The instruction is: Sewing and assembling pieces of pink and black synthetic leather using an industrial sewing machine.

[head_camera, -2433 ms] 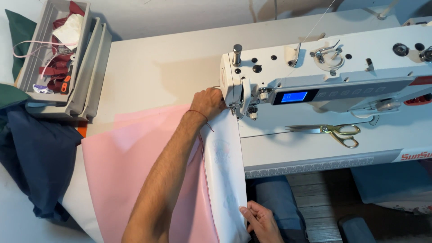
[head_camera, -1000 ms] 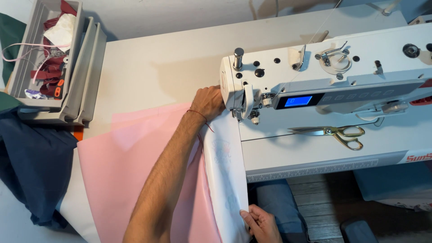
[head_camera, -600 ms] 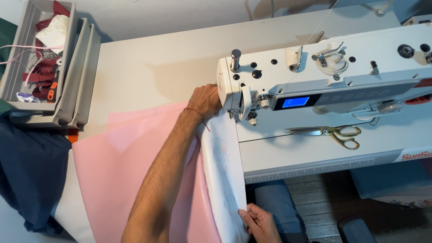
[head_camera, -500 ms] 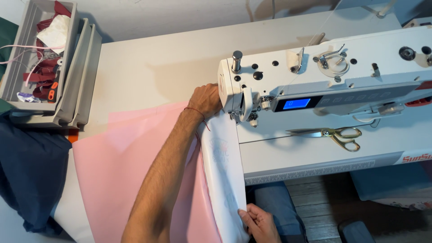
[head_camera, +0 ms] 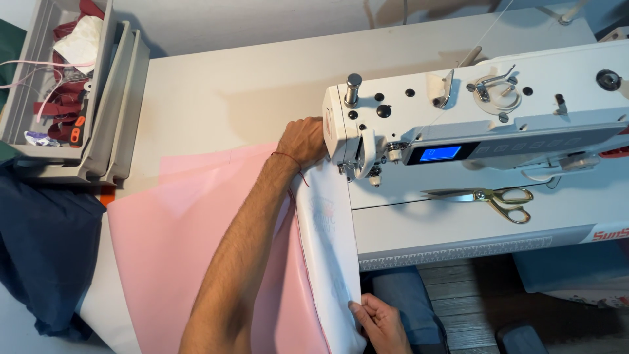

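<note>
My left hand (head_camera: 303,141) lies flat on the pink fabric (head_camera: 190,249) right beside the head of the white sewing machine (head_camera: 472,124), fingers close to the needle area. A white fabric strip (head_camera: 331,255) runs along the pink fabric's right edge from the needle down to the table's near edge. My right hand (head_camera: 383,324) pinches the lower end of that white strip at the bottom of the view. A thin red thread circles my left wrist.
Gold-handled scissors (head_camera: 488,198) lie on the machine bed. Grey trays (head_camera: 78,98) with red and white cloth scraps stand at the back left. Dark blue cloth (head_camera: 42,252) hangs off the table's left side. The white table (head_camera: 229,85) stretches behind.
Both hands keep their places on the fabric. Only the view has shifted slightly, sliding the trays and machine a little to the left.
</note>
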